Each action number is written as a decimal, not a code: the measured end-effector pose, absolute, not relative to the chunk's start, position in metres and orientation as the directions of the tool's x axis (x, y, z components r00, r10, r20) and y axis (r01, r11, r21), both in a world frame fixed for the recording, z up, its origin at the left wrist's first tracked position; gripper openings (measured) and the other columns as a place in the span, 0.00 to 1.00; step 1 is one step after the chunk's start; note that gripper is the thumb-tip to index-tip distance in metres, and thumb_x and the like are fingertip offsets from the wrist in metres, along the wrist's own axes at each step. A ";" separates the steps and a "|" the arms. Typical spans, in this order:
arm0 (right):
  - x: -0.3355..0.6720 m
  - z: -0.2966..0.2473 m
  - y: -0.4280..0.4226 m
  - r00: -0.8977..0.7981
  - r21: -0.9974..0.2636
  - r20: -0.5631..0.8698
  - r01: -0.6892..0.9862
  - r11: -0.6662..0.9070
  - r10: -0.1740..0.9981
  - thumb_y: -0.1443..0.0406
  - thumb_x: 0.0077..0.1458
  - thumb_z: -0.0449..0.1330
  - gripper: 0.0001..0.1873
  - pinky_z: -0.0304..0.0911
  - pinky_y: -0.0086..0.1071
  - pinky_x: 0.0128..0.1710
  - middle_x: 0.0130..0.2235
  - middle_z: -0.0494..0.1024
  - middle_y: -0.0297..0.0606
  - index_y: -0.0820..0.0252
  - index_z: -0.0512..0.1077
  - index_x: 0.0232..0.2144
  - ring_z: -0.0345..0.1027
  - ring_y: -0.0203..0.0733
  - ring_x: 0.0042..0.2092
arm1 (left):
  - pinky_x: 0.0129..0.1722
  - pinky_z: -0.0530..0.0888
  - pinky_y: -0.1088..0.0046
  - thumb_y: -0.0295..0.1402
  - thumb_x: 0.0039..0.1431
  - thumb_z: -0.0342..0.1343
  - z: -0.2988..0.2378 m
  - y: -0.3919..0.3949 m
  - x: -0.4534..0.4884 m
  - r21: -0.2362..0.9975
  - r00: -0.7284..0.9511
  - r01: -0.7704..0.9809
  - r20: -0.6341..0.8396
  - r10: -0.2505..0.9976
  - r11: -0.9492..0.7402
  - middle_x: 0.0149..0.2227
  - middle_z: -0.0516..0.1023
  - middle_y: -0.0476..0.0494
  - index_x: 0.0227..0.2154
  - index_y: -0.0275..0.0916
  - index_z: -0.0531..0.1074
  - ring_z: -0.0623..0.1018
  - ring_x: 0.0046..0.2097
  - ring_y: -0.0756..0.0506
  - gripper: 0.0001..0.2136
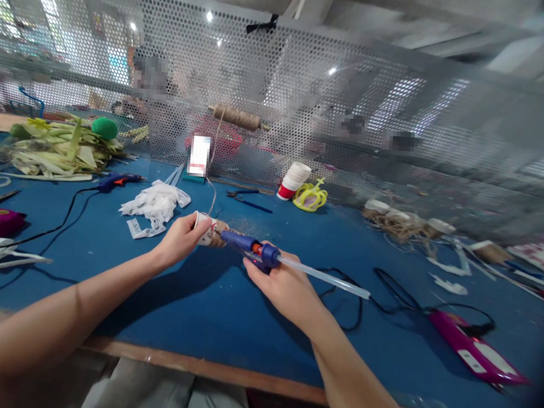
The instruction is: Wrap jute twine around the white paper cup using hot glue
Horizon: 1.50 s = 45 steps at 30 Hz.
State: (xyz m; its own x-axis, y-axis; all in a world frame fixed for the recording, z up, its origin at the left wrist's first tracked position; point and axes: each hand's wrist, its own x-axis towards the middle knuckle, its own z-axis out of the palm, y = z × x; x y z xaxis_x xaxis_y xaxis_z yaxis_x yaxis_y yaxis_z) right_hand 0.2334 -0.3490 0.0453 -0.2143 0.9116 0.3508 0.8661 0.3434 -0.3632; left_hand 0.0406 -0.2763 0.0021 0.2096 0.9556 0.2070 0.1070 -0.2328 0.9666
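The left hand (181, 238) is closed around the small paper cup partly wrapped in brown twine (207, 229) and holds it on its side, just above the middle of the table. The right hand (284, 289) grips the blue hot-glue gun (250, 246), whose nozzle touches the wrapped part of the cup. A clear glue stick (327, 277) comes out of the back of the gun toward four o'clock.

The surface is a blue table top (208, 324) with a wooden front edge (186, 363). From the cup, a thin twine strand (215, 163) goes up at twelve o'clock to a brown twine spool (237, 117), which hangs on the grey perforated metal screen (353, 110) along the far side of the table. At ten o'clock lie a crumpled white lace cloth (154, 205) and a second blue glue gun (118, 181). At one o'clock stands a stack of red-and-white paper cups (295, 181). At four o'clock lies a flat magenta device (473, 352) with a black cable. Behind the screen the room is bright and blurred, with other people sitting there.
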 end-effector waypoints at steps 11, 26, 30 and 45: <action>0.231 0.050 -0.354 -0.267 -0.418 0.357 0.811 0.409 0.895 0.65 0.51 0.52 0.06 0.62 0.30 0.32 0.27 0.75 0.36 0.58 0.67 0.26 0.70 0.40 0.30 | 0.27 0.68 0.76 0.44 0.56 0.48 0.004 -0.278 0.040 0.962 0.183 0.130 0.217 0.959 -0.242 0.26 0.74 0.47 0.30 0.33 0.70 0.71 0.27 0.51 0.17; 0.235 0.054 -0.353 -0.177 -0.364 0.388 0.872 0.326 0.905 0.61 0.52 0.53 0.09 0.61 0.32 0.30 0.24 0.74 0.37 0.56 0.69 0.25 0.70 0.44 0.32 | 0.36 0.71 0.74 0.43 0.57 0.48 0.004 -0.286 0.038 0.859 0.249 0.213 0.413 0.876 -0.465 0.28 0.75 0.46 0.29 0.35 0.70 0.73 0.33 0.48 0.15; 0.236 0.056 -0.355 -0.164 -0.434 0.361 0.842 0.322 0.918 0.60 0.52 0.53 0.11 0.60 0.31 0.27 0.20 0.72 0.34 0.55 0.69 0.21 0.70 0.43 0.29 | 0.34 0.69 0.75 0.42 0.59 0.46 0.005 -0.289 0.037 0.803 0.295 0.259 0.463 0.836 -0.536 0.29 0.74 0.45 0.29 0.35 0.70 0.72 0.31 0.50 0.15; 0.239 0.058 -0.354 -0.241 -0.364 0.387 0.847 0.388 0.890 0.61 0.54 0.50 0.14 0.62 0.31 0.29 0.19 0.72 0.35 0.56 0.69 0.20 0.71 0.43 0.30 | 0.33 0.69 0.76 0.40 0.61 0.44 0.005 -0.288 0.036 0.708 0.339 0.274 0.562 0.754 -0.651 0.29 0.71 0.47 0.28 0.35 0.68 0.70 0.30 0.51 0.15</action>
